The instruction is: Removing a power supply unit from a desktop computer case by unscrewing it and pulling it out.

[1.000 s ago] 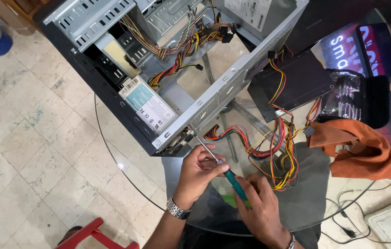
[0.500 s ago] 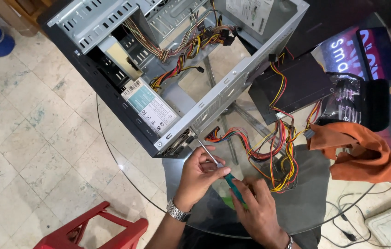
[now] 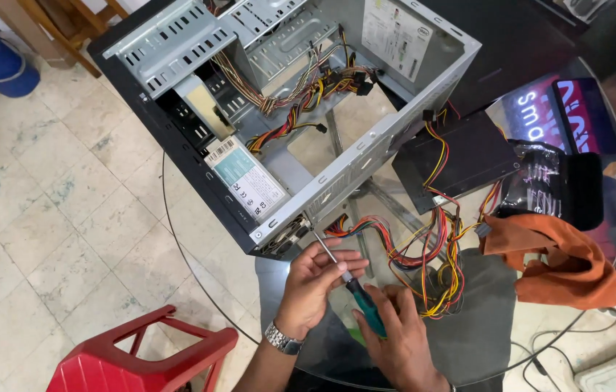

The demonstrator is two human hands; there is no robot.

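Right hand [image 3: 395, 334] wrapped round green-black handle of screwdriver [image 3: 348, 279], fingers clamped on it. Left hand [image 3: 315, 279] pinching metal shaft, fingertips closed round it, steadying. Tip sits against near corner of open PC case [image 3: 366, 163], which lies on its side on round glass table [image 3: 199, 276]. Loose bundle of coloured wires [image 3: 431, 254] just right of hands, orange cloth [image 3: 562, 261] further right, red stool [image 3: 148, 356] down on floor.
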